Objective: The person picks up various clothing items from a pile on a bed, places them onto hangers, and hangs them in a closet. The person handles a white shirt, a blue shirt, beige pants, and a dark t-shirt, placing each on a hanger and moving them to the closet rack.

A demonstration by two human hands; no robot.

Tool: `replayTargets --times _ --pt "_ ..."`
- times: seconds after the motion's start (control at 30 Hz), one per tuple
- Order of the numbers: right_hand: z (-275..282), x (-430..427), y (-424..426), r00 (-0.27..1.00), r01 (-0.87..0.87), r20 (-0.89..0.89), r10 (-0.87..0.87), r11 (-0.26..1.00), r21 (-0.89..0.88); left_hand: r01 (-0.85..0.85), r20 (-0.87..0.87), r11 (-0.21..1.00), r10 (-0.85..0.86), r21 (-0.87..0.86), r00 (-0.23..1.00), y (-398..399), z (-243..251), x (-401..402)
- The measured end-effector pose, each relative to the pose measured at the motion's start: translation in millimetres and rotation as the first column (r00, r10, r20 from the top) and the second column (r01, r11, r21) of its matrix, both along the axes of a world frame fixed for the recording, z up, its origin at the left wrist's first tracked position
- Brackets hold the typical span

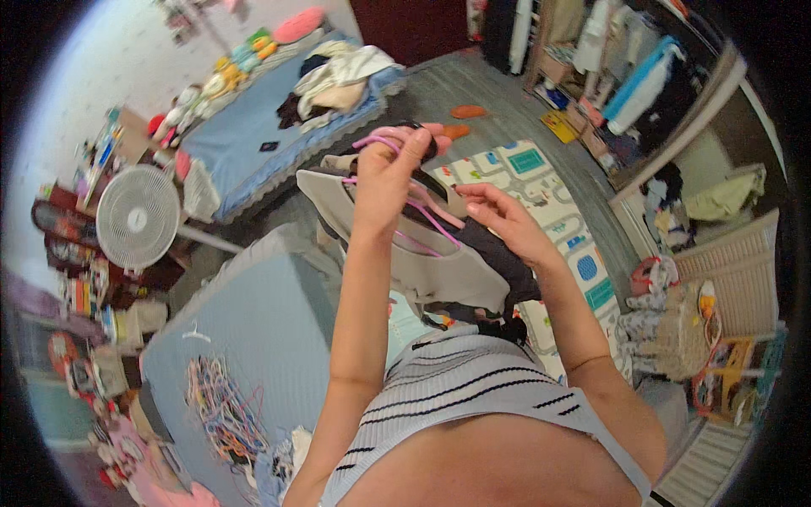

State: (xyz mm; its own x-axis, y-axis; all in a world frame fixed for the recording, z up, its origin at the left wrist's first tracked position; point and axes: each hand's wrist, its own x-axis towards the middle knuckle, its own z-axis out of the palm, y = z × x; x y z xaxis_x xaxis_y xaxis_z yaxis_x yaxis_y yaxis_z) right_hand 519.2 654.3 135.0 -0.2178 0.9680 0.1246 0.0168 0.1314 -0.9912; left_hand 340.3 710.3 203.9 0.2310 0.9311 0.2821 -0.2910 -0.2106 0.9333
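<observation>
My left hand (pixel 388 174) is raised in front of me, its fingers closed around the hooks of several clothes hangers. Among them are a pink hanger (pixel 434 226) and a black hanger (pixel 432 182). From these hang a light grey garment (pixel 443 277) and a dark garment (pixel 497 253), close together. My right hand (pixel 510 222) is at the right shoulder of the bunch. Its thumb and fingertips meet the edge of a beige strap (pixel 455 204); whether they pinch it is hard to tell.
Loose hangers (pixel 225 409) lie piled on a blue bed (pixel 279 317) to my left. A white fan (pixel 138 217) stands beyond it. Clothes (pixel 342 79) are heaped on a second bed (pixel 237 136). A play mat (pixel 570 234) covers floor at right, near an open wardrobe (pixel 633 70).
</observation>
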Motion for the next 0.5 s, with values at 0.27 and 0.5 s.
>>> replayTargets --times 0.27,0.5 --pt "6 140 20 0.933 0.172 0.325 -0.153 0.985 -0.031 0.164 0.081 0.986 -0.162 -0.022 0.984 76 3 150" --pt "-22 198 61 0.798 0.317 0.521 -0.303 0.946 0.064 0.348 0.014 0.932 -0.348 -0.098 0.937 139 -5 232"
